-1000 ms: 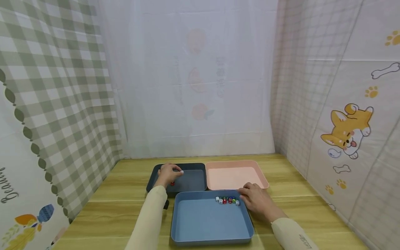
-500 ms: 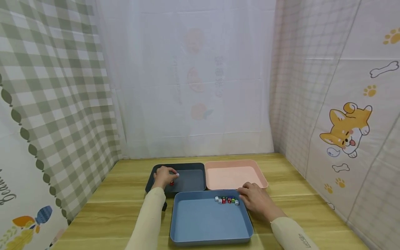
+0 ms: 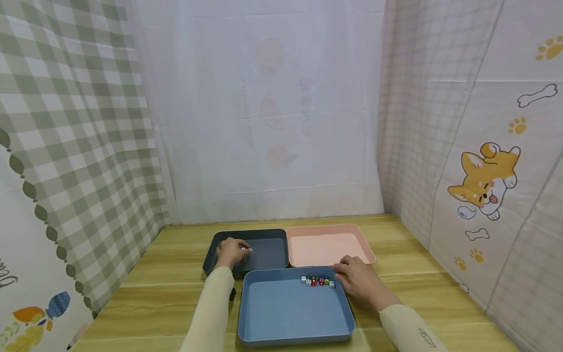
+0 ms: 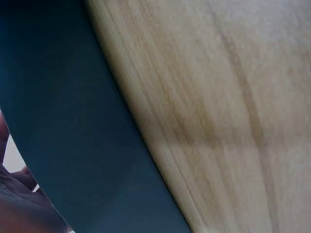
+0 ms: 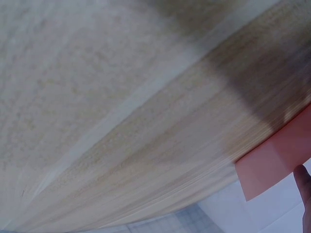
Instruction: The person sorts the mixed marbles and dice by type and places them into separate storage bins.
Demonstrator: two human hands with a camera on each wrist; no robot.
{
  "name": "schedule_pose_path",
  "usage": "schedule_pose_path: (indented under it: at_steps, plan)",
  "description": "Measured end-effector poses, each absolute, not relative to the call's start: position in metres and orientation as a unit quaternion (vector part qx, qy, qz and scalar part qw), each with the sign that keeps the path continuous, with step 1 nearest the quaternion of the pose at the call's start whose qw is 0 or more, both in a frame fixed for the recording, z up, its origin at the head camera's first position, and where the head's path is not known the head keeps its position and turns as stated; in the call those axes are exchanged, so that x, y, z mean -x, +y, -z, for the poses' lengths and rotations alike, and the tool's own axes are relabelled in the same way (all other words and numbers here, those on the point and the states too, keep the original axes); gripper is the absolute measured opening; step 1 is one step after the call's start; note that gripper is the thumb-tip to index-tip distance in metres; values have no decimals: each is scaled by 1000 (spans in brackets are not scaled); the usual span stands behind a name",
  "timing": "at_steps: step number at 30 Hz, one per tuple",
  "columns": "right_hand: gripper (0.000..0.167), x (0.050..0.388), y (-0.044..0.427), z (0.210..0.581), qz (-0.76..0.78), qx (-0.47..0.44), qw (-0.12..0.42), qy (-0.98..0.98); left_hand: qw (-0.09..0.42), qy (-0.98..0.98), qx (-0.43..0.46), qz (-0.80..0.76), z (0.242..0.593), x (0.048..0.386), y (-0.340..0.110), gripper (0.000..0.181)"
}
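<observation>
Over the dark tray (image 3: 272,269), my left hand (image 3: 230,253) pinches a small white die (image 3: 250,250) between thumb and fingertips. Its palm shows at the lower left of the left wrist view, behind the tray's dark wall (image 4: 87,121). My right hand (image 3: 361,281) rests at the far right corner of the blue tray (image 3: 296,339), fingers loosely bent and holding nothing visible. Close to it, inside the blue tray, several small dice (image 3: 321,281) in white, red, green and blue lie bunched along the far side.
A pink tray (image 3: 327,247) stands right of the dark one, behind the blue tray; the right wrist view shows its wall (image 5: 272,165). A small black object (image 3: 232,294) lies left of the blue tray. Cloth curtains (image 3: 272,195) surround the wooden table.
My left hand has moved left and lower in the dark tray with the white die. It now hides the red die seen there before. The right hand has stayed at the blue tray's corner.
</observation>
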State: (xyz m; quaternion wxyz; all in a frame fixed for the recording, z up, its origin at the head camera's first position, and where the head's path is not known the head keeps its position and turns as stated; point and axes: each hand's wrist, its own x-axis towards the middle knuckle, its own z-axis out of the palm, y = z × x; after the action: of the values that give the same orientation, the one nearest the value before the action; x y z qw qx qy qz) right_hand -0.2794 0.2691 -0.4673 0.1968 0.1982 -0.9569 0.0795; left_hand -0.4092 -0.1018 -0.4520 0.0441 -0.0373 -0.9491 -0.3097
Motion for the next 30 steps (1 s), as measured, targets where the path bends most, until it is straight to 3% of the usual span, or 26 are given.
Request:
schedule_pose_path:
  at_steps: [7, 30]
  plan:
    - [23, 281, 270, 470, -74, -198, 203, -956, 44, -949, 48, 309, 452, 412, -99, 23]
    - [24, 281, 271, 469, -76, -202, 198, -956, 66, -936, 93, 333, 426, 402, -76, 27]
